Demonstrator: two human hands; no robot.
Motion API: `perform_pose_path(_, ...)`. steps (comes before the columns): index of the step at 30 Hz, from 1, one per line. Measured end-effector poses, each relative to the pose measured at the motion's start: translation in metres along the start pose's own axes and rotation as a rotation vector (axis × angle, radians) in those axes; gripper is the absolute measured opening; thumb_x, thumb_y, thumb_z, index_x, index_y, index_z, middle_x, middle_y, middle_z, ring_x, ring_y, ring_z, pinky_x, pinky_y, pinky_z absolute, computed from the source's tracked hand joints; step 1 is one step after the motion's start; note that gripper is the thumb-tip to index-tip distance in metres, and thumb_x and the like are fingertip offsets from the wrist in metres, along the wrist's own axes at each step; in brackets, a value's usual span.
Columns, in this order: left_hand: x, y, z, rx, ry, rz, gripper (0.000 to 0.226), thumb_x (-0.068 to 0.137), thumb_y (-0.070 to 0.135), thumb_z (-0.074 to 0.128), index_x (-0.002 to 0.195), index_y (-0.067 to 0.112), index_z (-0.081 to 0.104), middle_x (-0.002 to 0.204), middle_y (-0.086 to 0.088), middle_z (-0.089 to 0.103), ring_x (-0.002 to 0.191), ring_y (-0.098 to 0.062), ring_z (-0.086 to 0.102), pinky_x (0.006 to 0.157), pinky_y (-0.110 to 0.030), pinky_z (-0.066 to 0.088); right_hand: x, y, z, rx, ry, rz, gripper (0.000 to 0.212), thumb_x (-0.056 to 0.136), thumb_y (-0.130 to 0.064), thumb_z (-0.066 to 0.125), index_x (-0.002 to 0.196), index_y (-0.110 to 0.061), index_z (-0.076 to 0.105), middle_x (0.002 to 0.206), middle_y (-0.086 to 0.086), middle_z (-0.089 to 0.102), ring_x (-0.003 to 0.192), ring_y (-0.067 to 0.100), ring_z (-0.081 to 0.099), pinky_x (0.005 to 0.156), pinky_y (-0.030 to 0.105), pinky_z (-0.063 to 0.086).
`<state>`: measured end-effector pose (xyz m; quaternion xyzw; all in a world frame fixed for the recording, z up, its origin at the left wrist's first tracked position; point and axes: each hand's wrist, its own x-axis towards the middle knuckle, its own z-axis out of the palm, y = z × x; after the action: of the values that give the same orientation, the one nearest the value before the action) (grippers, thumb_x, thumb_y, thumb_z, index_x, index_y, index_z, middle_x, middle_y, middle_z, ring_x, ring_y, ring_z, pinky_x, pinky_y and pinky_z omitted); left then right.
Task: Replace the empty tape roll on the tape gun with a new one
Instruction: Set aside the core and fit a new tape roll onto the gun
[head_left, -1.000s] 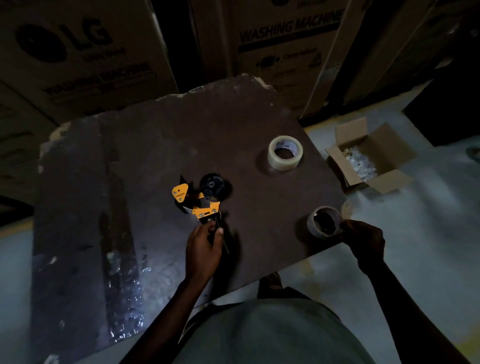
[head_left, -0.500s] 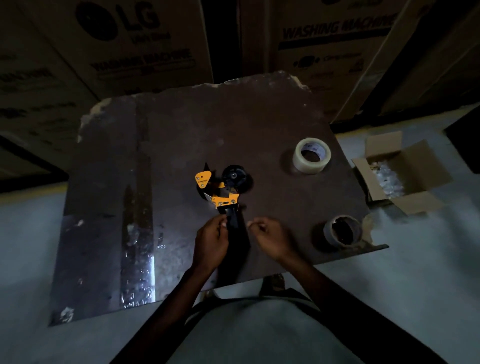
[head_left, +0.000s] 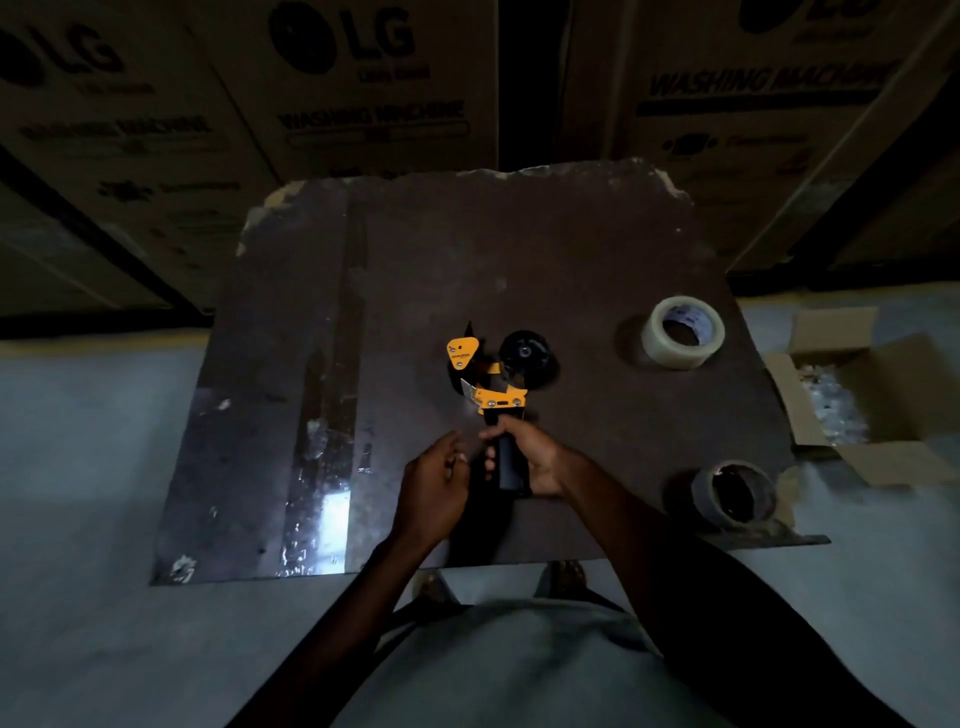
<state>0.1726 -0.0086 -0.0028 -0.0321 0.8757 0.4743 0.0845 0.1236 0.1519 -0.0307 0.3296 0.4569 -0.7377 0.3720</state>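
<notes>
Head view: right hand (head_left: 535, 460) grips tape gun (head_left: 493, 379) handle, left hand (head_left: 434, 480) loosely curled beside; new roll (head_left: 682, 340), empty core (head_left: 735, 493) lie right.

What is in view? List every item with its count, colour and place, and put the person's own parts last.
Dark brown worn board table: one, centre of view.
Orange and black tape gun: one, mid-table, black spool hub bare, black handle held.
Full clear tape roll: one, translucent whitish, far right of the table.
Empty brown cardboard tape core: one, near right corner of the table.
Open small cardboard box: one, tan, on the floor to the right, pale contents inside.
Large printed cardboard cartons: several, brown, stacked behind the table.
Left hand: beside the handle, holding nothing.
Right hand: wrapped around the handle.
</notes>
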Motion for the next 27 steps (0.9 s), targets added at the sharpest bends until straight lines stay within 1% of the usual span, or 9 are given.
perform_pose_path(4,0.002,-0.004,-0.007,0.006,0.013,-0.017,0.038,0.094,0.010,0.053,0.131,0.009,0.060,0.112,0.001,0.069,0.099,-0.009,0.064,0.085,-0.017,0.047,-0.002,0.003,0.004,0.089,-0.005,-0.014,0.011,0.084,-0.012,0.049,0.079,-0.014,0.058,0.061,0.002,0.056,0.055,0.018,0.057,0.056,0.029,0.049)
perform_pose_path(8,0.008,-0.001,-0.010,-0.018,0.033,-0.016,0.034,0.094,0.009,0.057,0.127,0.006,0.062,0.112,-0.004,0.071,0.095,-0.010,0.065,0.075,0.004,0.041,-0.008,0.004,0.012,0.035,0.038,-0.058,0.023,0.085,-0.016,0.047,0.062,-0.016,0.047,0.049,-0.002,0.043,0.043,0.013,0.039,0.043,0.025,0.037)
perform_pose_path(14,0.026,0.024,-0.019,-0.115,0.090,-0.034,0.033,0.094,0.019,0.063,0.124,0.004,0.065,0.108,-0.005,0.072,0.090,-0.005,0.063,0.071,0.005,0.039,-0.034,-0.006,0.021,-0.015,0.040,-0.211,0.023,0.088,-0.013,0.049,0.065,-0.014,0.049,0.051,0.001,0.043,0.039,0.013,0.039,0.041,0.023,0.037)
perform_pose_path(17,0.035,0.051,-0.029,-0.216,0.124,-0.029,0.023,0.095,0.029,0.062,0.106,0.011,0.072,0.087,0.009,0.068,0.069,0.015,0.057,0.065,0.002,0.039,-0.056,-0.021,0.030,-0.015,0.037,-0.294,0.020,0.090,-0.014,0.051,0.071,-0.013,0.053,0.050,0.001,0.044,0.039,0.014,0.039,0.041,0.023,0.037)
perform_pose_path(18,0.038,0.061,-0.032,-0.246,0.125,-0.012,0.021,0.095,0.035,0.060,0.093,0.017,0.071,0.074,0.017,0.063,0.061,0.013,0.053,0.060,-0.002,0.038,-0.064,-0.027,0.032,-0.019,0.032,-0.317,0.020,0.091,-0.015,0.051,0.072,-0.013,0.054,0.050,0.001,0.045,0.039,0.015,0.040,0.042,0.024,0.038)
perform_pose_path(20,0.045,0.082,-0.041,-0.301,0.134,0.036,0.035,0.096,0.044,0.057,0.071,0.019,0.060,0.059,0.016,0.053,0.056,0.005,0.046,0.059,-0.016,0.039,-0.082,-0.040,0.037,-0.020,0.022,-0.361,0.019,0.090,-0.014,0.052,0.071,-0.013,0.055,0.051,0.001,0.046,0.039,0.016,0.040,0.043,0.025,0.038)
perform_pose_path(22,0.051,0.104,-0.052,-0.398,0.140,0.078,0.040,0.094,0.049,0.056,0.069,0.017,0.058,0.063,0.010,0.052,0.064,-0.005,0.048,0.065,-0.029,0.042,-0.100,-0.054,0.041,-0.020,0.003,-0.416,0.020,0.088,-0.014,0.053,0.068,-0.014,0.056,0.051,0.001,0.046,0.039,0.016,0.041,0.044,0.025,0.039)
perform_pose_path(24,0.055,0.125,-0.062,-0.487,0.134,0.112,0.045,0.089,0.057,0.058,0.076,0.015,0.063,0.069,0.005,0.058,0.069,-0.009,0.054,0.067,-0.032,0.045,-0.117,-0.067,0.046,-0.022,-0.031,-0.474,0.025,0.089,-0.015,0.054,0.064,-0.016,0.058,0.052,0.001,0.045,0.039,0.015,0.041,0.044,0.025,0.039)
perform_pose_path(27,0.060,0.154,-0.075,-0.599,0.088,0.174,0.041,0.081,0.065,0.062,0.088,0.027,0.074,0.079,0.012,0.072,0.077,-0.002,0.066,0.069,-0.018,0.051,-0.138,-0.083,0.052,-0.028,-0.073,-0.558,0.027,0.090,-0.021,0.054,0.064,-0.017,0.059,0.056,0.002,0.044,0.042,0.015,0.041,0.046,0.027,0.038)
